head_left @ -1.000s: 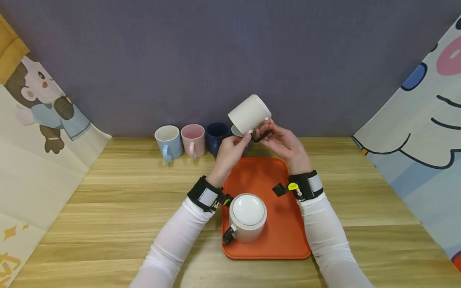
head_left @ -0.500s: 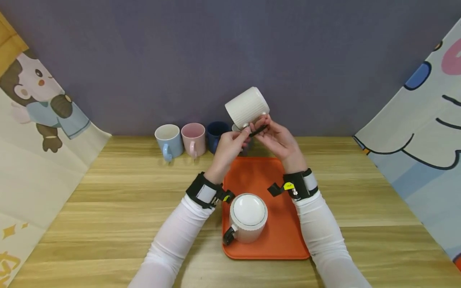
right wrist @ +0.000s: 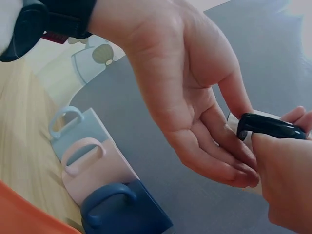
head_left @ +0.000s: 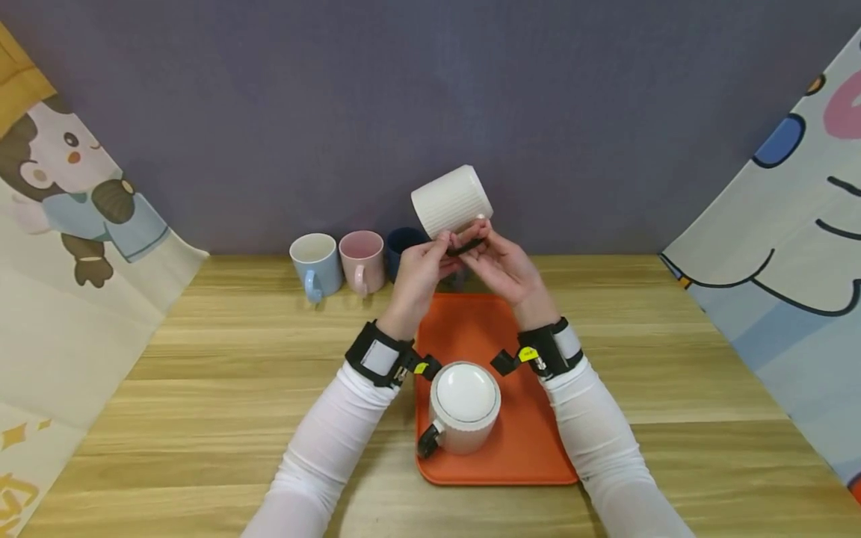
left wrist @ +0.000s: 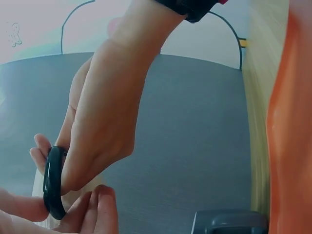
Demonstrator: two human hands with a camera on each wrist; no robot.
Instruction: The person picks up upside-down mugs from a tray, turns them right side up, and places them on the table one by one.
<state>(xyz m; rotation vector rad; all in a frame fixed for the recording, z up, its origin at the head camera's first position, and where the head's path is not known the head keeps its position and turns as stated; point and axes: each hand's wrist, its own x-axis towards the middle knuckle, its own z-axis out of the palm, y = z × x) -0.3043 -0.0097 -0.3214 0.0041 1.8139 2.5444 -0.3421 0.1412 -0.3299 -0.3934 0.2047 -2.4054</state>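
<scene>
A white ribbed mug [head_left: 452, 202] is held up in front of the grey backdrop, tipped onto its side with its black handle [head_left: 466, 247] facing me. My left hand [head_left: 415, 280] pinches one end of that handle between thumb and fingers. At the other end, my right hand [head_left: 510, 275] grips it with its fingertips, the palm turned partly up. In the right wrist view the glossy handle [right wrist: 273, 126] lies between both hands, while most of the mug's body is hidden behind them. Below, a second white mug [head_left: 464, 407] with a black handle stands upside down.
That second mug stands on an orange tray [head_left: 531, 448]. Along the backdrop stand a light blue mug [head_left: 316, 265], a pink mug [head_left: 362, 261] and a navy mug [head_left: 402, 243]. A grey mug [left wrist: 229, 222] is mostly hidden behind my hands in the head view.
Both hands have carried the white mug a little to the left, after a slight rise. The right hand has come closer to the left, and the mug's tilt has turned flatter.
</scene>
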